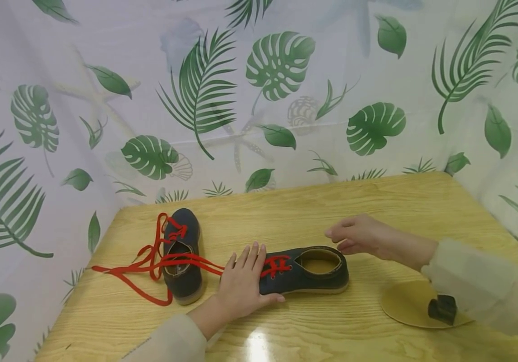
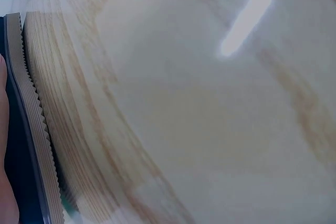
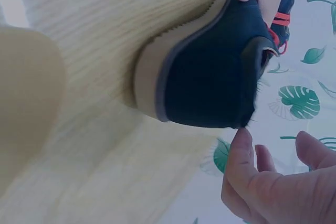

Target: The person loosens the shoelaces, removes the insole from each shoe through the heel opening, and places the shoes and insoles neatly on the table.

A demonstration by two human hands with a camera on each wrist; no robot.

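Observation:
A dark navy shoe (image 1: 306, 274) with red laces sits on the table, its toe to the left and its opening facing up. My left hand (image 1: 242, 284) lies over the toe end with fingers spread and thumb along the near side. Under that palm the toe is hidden. My right hand (image 1: 367, 236) hovers by the heel, fingers loosely bent and holding nothing. In the right wrist view a fingertip (image 3: 243, 135) is right at the top edge of the heel (image 3: 210, 82). The left wrist view shows only the side of the sole (image 2: 39, 124).
A second navy shoe (image 1: 186, 289) stands at the left, toe pointing away. Long red laces (image 1: 136, 266) trail across it and loop on the table. At the right, a flat tan oval piece (image 1: 405, 301) with a black object (image 1: 441, 309) lies partly behind my right sleeve.

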